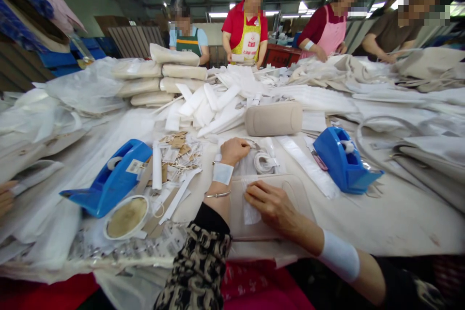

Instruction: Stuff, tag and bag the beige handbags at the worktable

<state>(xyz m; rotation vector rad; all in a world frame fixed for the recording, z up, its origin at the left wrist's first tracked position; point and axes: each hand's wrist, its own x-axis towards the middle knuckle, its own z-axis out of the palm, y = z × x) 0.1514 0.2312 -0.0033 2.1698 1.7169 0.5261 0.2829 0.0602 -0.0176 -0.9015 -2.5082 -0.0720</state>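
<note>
A flat beige pouch in clear plastic (290, 193) lies in front of me on the white table (392, 213). My right hand (271, 203) rests on it, fingers flat, pressing a small clear strip (250, 210) onto its surface. My left hand (234, 149) is curled shut just beyond the pouch, pinching something small that I cannot make out. Beside it lies a clear bag with a coiled white cord (263, 162).
Blue tape dispensers stand at left (109, 179) and right (341, 160). A round lid (127, 215), paper tags (178, 147), a beige case (274, 118) and stacked white packages (163, 77) crowd the table. Several people work along the far side. Another person's hand (5, 196) shows at the left edge.
</note>
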